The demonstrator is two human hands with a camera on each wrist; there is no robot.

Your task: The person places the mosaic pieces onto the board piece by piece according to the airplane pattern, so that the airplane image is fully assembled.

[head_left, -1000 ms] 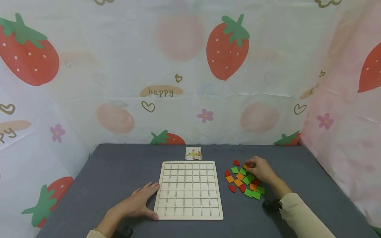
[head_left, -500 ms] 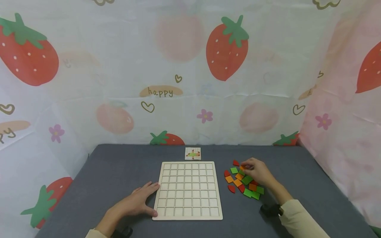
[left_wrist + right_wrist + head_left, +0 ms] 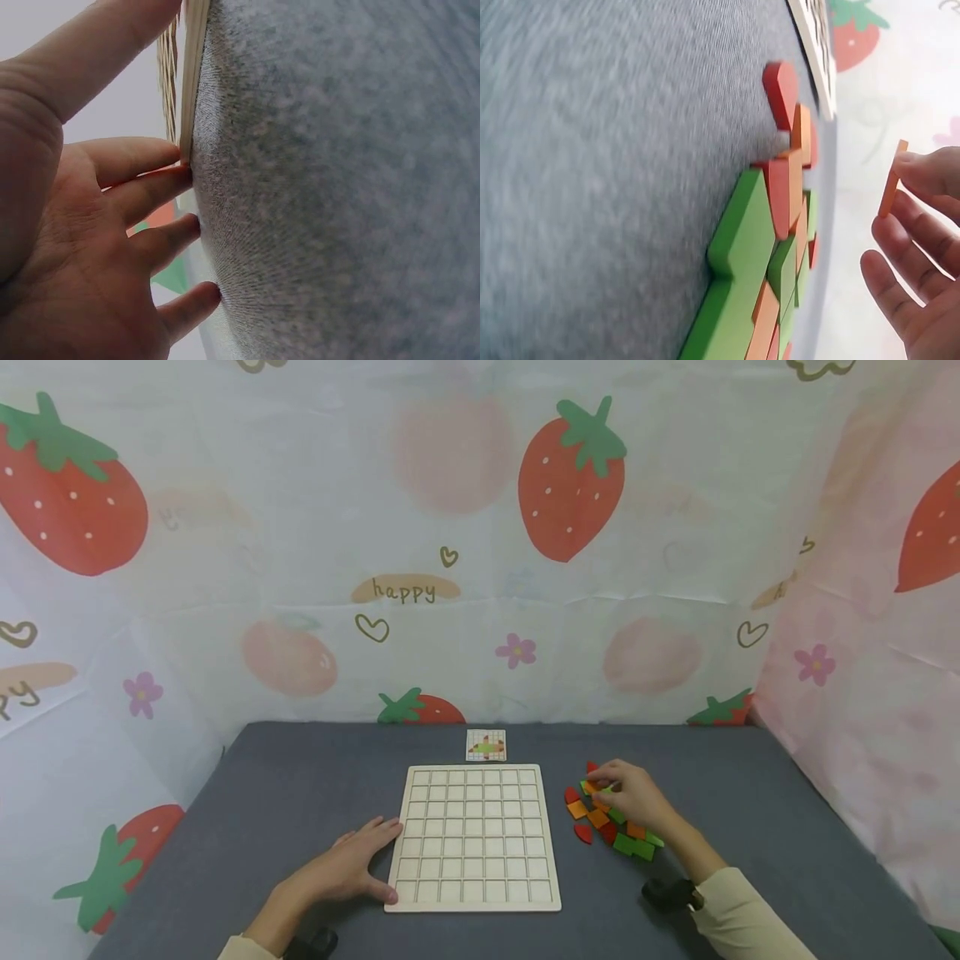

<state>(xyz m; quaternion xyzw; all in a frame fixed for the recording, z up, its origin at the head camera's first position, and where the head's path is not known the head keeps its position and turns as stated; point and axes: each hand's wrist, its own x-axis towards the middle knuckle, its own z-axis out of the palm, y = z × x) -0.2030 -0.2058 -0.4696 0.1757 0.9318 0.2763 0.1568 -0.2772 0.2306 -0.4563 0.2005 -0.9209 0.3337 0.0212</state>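
My right hand [image 3: 636, 797] pinches a thin orange square tile [image 3: 892, 180] between thumb and fingers. In the right wrist view that tile is held up off the cloth, above the loose pieces. Below the hand lies a cluster of green tiles [image 3: 739, 217], orange tiles [image 3: 577, 810] and red rounded-corner tiles [image 3: 582, 833], partly hidden by the fingers in the head view. My left hand [image 3: 341, 867] rests at the left edge of a pale wooden grid board [image 3: 474, 839], fingers spread and thumb at its near left corner. The board's squares hold no tiles.
Behind the board lies a small picture card [image 3: 486, 745] with a green, red and orange pattern on a grid. A dark grey cloth [image 3: 300, 793] covers the table. A strawberry-print curtain [image 3: 330, 527] hangs at the back and sides.
The right hand has moved left across the tile cluster with the orange tile pinched in its fingers. The left hand and the board have stayed in place.
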